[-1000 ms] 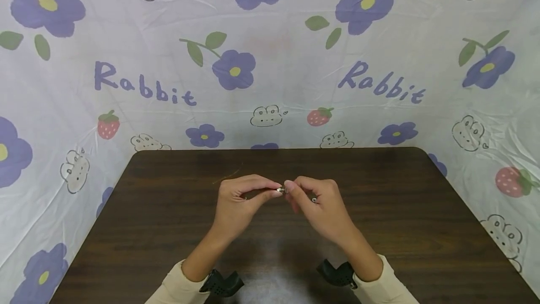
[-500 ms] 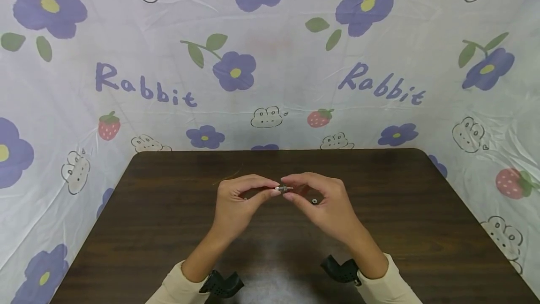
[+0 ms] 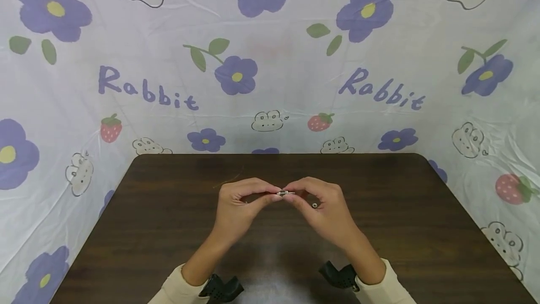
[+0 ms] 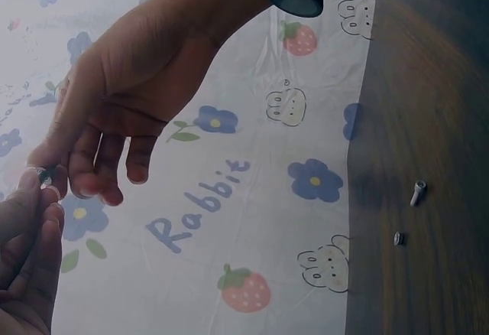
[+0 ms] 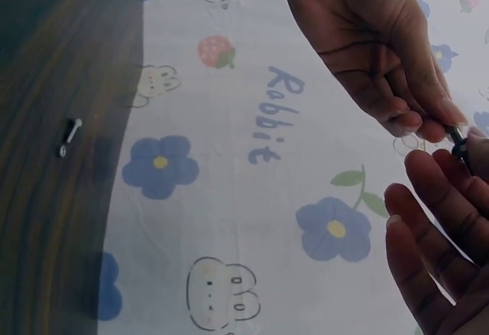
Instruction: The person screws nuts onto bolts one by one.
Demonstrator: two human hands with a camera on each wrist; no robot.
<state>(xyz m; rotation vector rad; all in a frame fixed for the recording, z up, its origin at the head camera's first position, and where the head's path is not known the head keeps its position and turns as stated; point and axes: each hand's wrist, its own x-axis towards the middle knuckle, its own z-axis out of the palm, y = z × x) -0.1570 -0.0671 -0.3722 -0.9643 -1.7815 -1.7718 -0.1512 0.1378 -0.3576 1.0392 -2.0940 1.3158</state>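
A small slim metal piece (image 3: 285,193) with a ringed middle, its exact kind too small to make out, is held level between both hands above the table. My left hand (image 3: 241,208) pinches its left end between thumb and index fingertip. At the other end, my right hand (image 3: 326,210) has thumb and index fingertip on either side of it. In the right wrist view the piece (image 5: 460,148) looks dark and is mostly covered by fingers; the right hand's other fingers (image 5: 428,251) are spread. In the left wrist view only a glint of the piece (image 4: 44,176) shows.
On the brown wooden table (image 3: 270,257) lie a small metal screw-like piece (image 4: 418,193) and a short metal ring (image 4: 399,239). A printed cloth (image 3: 270,83) hangs behind the table. Black wrist mounts (image 3: 221,289) sit on the inner sides of both wrists.
Half a second ago my right thumb and index finger had spread, baring the piece's right end; now they have come together round it again. The left hand keeps its pinch. The view has tilted slightly up.
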